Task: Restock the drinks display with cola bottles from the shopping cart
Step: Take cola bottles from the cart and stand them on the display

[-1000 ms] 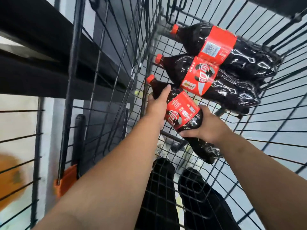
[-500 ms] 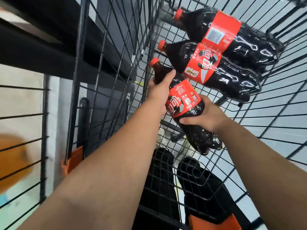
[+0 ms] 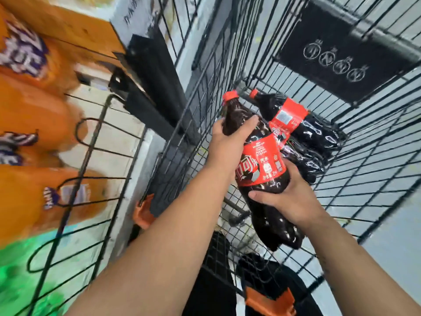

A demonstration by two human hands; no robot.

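One view only: head-worn, wide-angle, tilted. Faces forward and steeply down into shopping cart (image 3: 337, 65). Close range: left hand (image 3: 227, 147), right hand (image 3: 293, 201) and cola bottle (image 3: 262, 165) sit mid-frame. Drinks display (image 3: 90, 144) blurred along left edge, cart filling right half.

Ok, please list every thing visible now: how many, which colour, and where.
held cola bottle: one, dark with red cap and label, inside the cart.
lying cola bottles: two, same colours, on the cart floor behind it, one partly hidden.
shopping cart: one, black wire, centre and right.
sign plate: one, black with white symbols, on the cart's far wall.
orange bottles: several, blurred, in the wire display at left.
left grip: one, round the held bottle's shoulder.
right grip: one, holds its lower body.
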